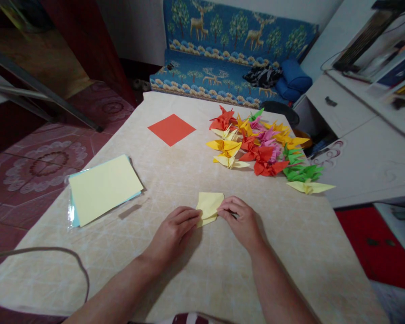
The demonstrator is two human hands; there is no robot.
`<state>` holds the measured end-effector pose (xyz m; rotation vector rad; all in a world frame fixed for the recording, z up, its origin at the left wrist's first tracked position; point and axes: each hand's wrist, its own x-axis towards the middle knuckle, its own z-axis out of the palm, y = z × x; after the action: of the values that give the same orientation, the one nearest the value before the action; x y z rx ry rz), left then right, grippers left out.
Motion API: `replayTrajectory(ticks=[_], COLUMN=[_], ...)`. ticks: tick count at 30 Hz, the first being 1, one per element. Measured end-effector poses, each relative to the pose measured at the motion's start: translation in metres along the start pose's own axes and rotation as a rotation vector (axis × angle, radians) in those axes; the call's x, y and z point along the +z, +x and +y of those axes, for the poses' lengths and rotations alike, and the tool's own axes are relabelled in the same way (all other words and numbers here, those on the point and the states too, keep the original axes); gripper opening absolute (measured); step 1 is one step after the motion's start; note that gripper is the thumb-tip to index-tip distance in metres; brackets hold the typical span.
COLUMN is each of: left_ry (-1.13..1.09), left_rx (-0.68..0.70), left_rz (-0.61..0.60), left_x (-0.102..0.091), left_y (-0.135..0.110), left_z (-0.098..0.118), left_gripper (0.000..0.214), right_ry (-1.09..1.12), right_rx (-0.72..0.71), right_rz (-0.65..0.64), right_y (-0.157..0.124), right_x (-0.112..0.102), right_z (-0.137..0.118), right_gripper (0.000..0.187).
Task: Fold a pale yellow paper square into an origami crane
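Note:
A partly folded yellow paper [209, 206] lies on the beige table [202, 270] in front of me. My left hand [174, 233] pinches its lower left edge with closed fingers. From the other side, my right hand [242, 220] presses and pinches its right edge, fingers curled. Both hands rest on the table surface.
A stack of pale yellow and blue sheets [103, 188] in a clear sleeve lies at the left. A red square sheet [171, 129] lies further back. Several folded paper cranes [260, 146] in mixed colours are piled at the right. A cable [54, 252] curves near the left edge.

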<state>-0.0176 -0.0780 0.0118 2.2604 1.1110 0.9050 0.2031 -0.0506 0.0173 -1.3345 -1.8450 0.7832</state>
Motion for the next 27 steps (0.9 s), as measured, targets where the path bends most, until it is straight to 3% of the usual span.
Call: replayTrajectory(ticks=[27], left_ry=[-0.085], left_rx=[-0.085], left_rz=[0.104], left_x=[0.003], left_y=[0.003], left_z=[0.003], left_gripper=[0.019], right_ry=[-0.221], right_rx=[0.109], right_rz=[0.117], right_y=[0.004], right_x=[0.01], right_z=[-0.011], right_gripper=[0.01])
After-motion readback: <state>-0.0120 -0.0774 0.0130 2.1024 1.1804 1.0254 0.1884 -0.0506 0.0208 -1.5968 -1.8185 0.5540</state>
